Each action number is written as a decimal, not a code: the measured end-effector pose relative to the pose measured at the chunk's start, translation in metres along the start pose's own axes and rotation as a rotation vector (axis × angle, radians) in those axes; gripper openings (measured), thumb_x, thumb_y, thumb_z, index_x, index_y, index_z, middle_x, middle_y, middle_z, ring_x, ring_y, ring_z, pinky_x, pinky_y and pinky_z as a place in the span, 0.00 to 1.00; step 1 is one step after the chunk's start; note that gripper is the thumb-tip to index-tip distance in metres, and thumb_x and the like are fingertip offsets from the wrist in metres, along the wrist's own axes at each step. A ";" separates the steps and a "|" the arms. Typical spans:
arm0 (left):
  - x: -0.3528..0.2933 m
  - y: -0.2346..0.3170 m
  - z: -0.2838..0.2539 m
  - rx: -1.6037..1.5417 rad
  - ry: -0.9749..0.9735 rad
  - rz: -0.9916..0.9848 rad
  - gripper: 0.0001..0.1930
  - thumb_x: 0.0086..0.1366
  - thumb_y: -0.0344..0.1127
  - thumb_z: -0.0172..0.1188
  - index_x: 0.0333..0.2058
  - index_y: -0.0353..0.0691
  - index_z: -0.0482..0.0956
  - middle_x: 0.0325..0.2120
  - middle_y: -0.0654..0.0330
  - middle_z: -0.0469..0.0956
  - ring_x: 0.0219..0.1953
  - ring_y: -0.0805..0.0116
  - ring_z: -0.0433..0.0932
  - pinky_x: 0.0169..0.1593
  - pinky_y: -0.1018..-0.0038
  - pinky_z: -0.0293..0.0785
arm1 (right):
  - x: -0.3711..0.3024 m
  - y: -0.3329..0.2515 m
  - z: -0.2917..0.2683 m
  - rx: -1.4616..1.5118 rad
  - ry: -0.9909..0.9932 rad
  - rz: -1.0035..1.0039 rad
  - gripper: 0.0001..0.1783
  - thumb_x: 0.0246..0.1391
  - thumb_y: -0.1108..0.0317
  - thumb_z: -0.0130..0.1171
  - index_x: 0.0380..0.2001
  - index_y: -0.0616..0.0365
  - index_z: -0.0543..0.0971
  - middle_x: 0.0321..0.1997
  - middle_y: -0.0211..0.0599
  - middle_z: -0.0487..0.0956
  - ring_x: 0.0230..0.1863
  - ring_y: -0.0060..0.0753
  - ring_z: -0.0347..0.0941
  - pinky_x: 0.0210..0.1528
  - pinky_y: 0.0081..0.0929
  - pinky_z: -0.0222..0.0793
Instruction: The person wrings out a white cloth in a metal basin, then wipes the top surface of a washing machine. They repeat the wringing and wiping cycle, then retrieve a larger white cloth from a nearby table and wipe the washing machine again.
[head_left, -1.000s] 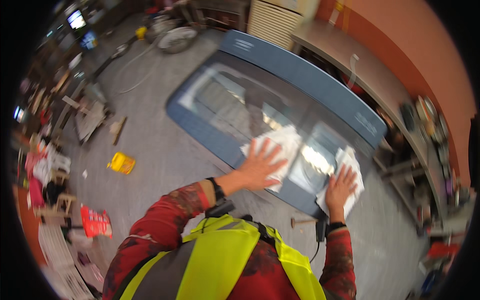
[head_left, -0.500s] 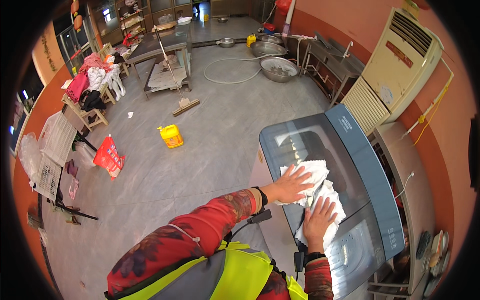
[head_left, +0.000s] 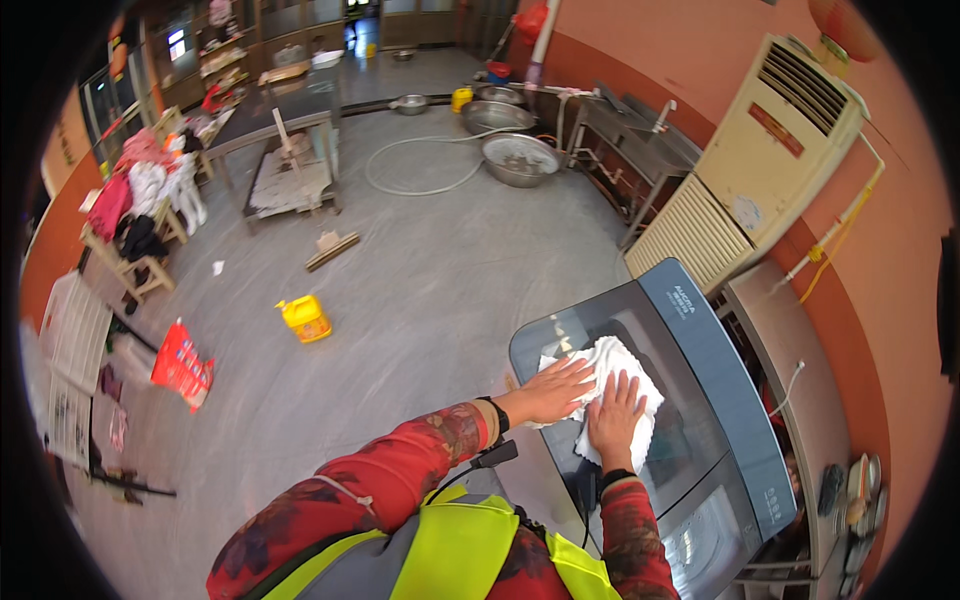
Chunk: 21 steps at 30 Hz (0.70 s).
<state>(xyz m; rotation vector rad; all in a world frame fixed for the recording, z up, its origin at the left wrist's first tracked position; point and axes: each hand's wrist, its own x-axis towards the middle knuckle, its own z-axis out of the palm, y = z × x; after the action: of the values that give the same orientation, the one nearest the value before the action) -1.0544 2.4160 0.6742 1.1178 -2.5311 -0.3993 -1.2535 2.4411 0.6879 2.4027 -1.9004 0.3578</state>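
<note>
Both my hands lie on a white cloth (head_left: 616, 354), flat against the dark see-through lid of a blue-grey washing machine (head_left: 690, 395). My left hand (head_left: 552, 388) presses the cloth's left part with its fingers stretched out to the right. Close beside it, my right hand (head_left: 614, 425) rests on the cloth's near right part, fingers spread and pointing away from me. The cloth is crumpled, and its far edge shows beyond my fingertips. Neither hand is closed round it.
A beige air conditioner (head_left: 745, 165) and metal counter (head_left: 790, 360) stand behind the washer. On the floor are a yellow jug (head_left: 305, 319), red bag (head_left: 184, 367), mop head (head_left: 333, 252), hose (head_left: 375, 180) and metal basins (head_left: 520, 160). Clothes cover a wooden chair (head_left: 140, 262) at left.
The view has shifted. My right hand has moved up and left, nearer my left hand. The cloth parts that lay spread apart are now gathered together toward the lid's far end.
</note>
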 end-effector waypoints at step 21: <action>0.036 -0.141 -0.030 -0.193 -0.052 0.207 0.28 0.65 0.32 0.58 0.65 0.46 0.67 0.72 0.57 0.57 0.75 0.54 0.49 0.72 0.54 0.54 | 0.154 0.013 0.036 -0.078 0.063 0.132 0.34 0.66 0.55 0.47 0.72 0.52 0.60 0.78 0.45 0.54 0.79 0.54 0.43 0.76 0.59 0.34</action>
<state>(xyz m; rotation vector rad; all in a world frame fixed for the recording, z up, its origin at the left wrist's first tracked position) -0.9725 2.2941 0.6540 0.7759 -2.5558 -0.6084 -1.2281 2.2843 0.6846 2.1975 -2.0111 0.3548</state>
